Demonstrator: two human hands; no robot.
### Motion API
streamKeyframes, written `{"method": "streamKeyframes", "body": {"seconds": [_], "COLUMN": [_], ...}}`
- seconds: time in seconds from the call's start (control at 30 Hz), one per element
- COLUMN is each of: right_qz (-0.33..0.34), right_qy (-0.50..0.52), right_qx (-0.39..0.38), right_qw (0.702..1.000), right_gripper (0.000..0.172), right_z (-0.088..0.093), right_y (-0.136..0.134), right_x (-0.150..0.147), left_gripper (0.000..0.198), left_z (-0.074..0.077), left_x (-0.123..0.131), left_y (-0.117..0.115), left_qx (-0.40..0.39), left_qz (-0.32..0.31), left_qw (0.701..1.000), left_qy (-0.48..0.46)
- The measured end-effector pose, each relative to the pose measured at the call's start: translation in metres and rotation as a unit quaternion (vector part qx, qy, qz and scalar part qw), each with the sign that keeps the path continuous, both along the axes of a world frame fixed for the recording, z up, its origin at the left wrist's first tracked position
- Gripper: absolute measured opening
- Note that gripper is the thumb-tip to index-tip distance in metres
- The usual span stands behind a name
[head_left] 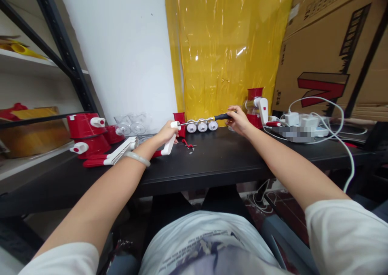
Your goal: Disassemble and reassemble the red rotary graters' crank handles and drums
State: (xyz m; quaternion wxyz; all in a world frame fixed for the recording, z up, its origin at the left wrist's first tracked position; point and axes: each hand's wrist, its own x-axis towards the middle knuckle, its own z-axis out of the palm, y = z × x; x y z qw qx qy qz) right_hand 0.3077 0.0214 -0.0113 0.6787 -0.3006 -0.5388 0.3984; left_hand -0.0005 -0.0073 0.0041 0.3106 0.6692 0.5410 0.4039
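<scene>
My left hand (166, 133) is closed around a white crank handle (169, 145) with a red grip, held above the black table. In my right hand (239, 120) is a screwdriver (224, 116) with a black and yellow handle, lying nearly level. Its long shaft points left and its tip meets the upper end of the crank handle; whether a screw sits there I cannot tell. Below lie a small red part (188, 144) and several tiny screws (190, 152). Behind are white-faced round drums (202, 126) in a row and a red housing (180, 117), partly hidden by my left hand.
On the left stand stacked red housings (86, 125), more crank handles (121, 150) and clear plastic cups (133, 123). An assembled red and white grinder (255, 107) stands at the right, beside white chargers and cables (292, 118). A large cardboard box (327, 53) leans behind them.
</scene>
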Motion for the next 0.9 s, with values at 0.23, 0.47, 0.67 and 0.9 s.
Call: {"method": "streamKeyframes", "body": {"seconds": [0.23,0.47,0.67,0.9], "right_qz": [0.016,-0.016,0.076,0.083], "right_qy": [0.014,-0.032,0.069,-0.068], "right_qx": [-0.001,-0.042,-0.108,-0.222], "right_qw": [1.000,0.998,0.989,0.969], "right_gripper": [0.038,0.028,0.025,0.042], "right_z": [0.000,-0.002,-0.002,0.022], "right_y": [0.000,0.001,-0.002,0.024], "right_x": [0.000,0.000,0.003,0.007], "left_gripper": [0.058,0.054,0.053,0.048], "left_z": [-0.001,-0.002,-0.003,-0.001], "left_x": [-0.004,-0.004,-0.001,-0.004], "left_y": [0.009,0.009,0.008,0.009], "left_qx": [0.001,0.006,0.010,0.031], "left_qz": [0.004,0.001,0.006,0.036], "left_qw": [1.000,1.000,1.000,0.999], "left_qy": [-0.010,0.001,-0.006,0.007]}}
